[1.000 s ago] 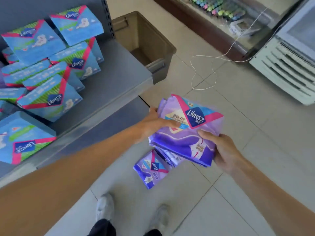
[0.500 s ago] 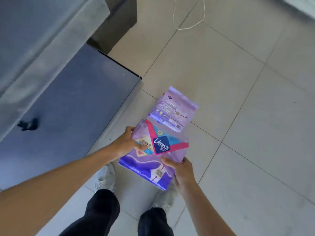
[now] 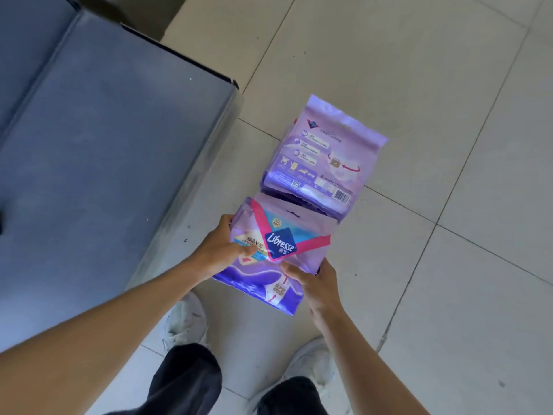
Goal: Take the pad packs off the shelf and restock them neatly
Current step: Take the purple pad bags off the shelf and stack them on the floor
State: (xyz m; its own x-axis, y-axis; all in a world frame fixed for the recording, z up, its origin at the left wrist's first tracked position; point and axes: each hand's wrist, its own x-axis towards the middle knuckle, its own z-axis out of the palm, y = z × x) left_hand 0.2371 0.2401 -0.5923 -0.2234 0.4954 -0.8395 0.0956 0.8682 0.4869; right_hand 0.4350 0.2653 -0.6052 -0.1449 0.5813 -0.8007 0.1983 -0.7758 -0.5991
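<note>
Left hand [image 3: 223,250] clamped on left edge of purple Libresse pack [image 3: 269,253], thumb on top, forearm stretched forward. Right hand [image 3: 311,280] gripping near-right corner, thumb across front. Pack face-up, tilted, above tiled floor [image 3: 449,295] (contact unclear). Second purple pack [image 3: 326,157] back-side up on floor just beyond. Grey shelf base [image 3: 104,145] to left.

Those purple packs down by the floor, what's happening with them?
A person is bent over the tiled floor, gripping a purple Libresse pack with the left hand and the right hand. Another purple pack lies back side up on the tiles just beyond it. The grey shelf beside them shows nothing on it.
</note>
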